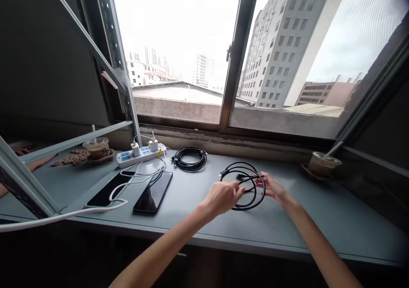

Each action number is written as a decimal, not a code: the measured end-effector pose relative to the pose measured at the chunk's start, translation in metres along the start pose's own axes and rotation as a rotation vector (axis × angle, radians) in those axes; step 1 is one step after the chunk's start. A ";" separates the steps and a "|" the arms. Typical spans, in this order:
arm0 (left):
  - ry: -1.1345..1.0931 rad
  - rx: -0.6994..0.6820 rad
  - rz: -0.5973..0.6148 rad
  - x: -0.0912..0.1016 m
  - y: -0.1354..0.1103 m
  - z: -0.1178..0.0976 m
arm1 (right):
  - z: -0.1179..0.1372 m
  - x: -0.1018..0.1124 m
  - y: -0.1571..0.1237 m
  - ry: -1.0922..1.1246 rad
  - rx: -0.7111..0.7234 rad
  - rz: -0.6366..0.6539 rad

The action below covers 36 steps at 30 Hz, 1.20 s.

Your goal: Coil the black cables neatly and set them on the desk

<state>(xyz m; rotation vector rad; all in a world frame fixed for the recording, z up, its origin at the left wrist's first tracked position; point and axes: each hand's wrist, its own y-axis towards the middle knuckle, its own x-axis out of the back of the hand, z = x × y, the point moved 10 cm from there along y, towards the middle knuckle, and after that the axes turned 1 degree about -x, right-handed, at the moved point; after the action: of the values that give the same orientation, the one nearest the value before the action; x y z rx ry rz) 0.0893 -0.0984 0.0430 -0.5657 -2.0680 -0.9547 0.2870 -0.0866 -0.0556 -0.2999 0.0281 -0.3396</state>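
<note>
A loosely coiled black cable (240, 170) lies on the grey-green table (287, 220) in front of a window. My left hand (221, 197) pinches the near left side of the coil, fingers closed on it. On the coil's right side, my right hand (272, 188) touches the cable with its fingers partly curled around it. A second black cable (189, 158), wound tightly, lies further back to the left, untouched.
Two dark phones (154, 193) (108, 190) lie at the left, with white cables running to a white power strip (139, 155) holding chargers. Iced drinks in cups stand at far left (96, 147) and far right (322, 163). Another person's hand (22, 151) shows at the left edge.
</note>
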 end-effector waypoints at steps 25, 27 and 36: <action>-1.125 0.504 0.112 -0.007 -0.047 0.018 | 0.072 -0.113 -0.122 -0.459 0.634 0.278; -1.117 0.572 0.011 0.003 -0.052 0.035 | 0.074 -0.121 -0.136 -0.572 0.716 0.263; -0.880 0.612 -0.128 0.042 -0.062 0.101 | 0.051 -0.069 -0.120 -0.706 0.792 -0.097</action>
<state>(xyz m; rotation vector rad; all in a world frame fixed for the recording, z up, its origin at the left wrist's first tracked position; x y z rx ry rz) -0.0227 -0.0553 0.0067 -0.5708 -3.0204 -0.0472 0.1870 -0.1574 0.0272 0.3787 -0.8020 -0.3019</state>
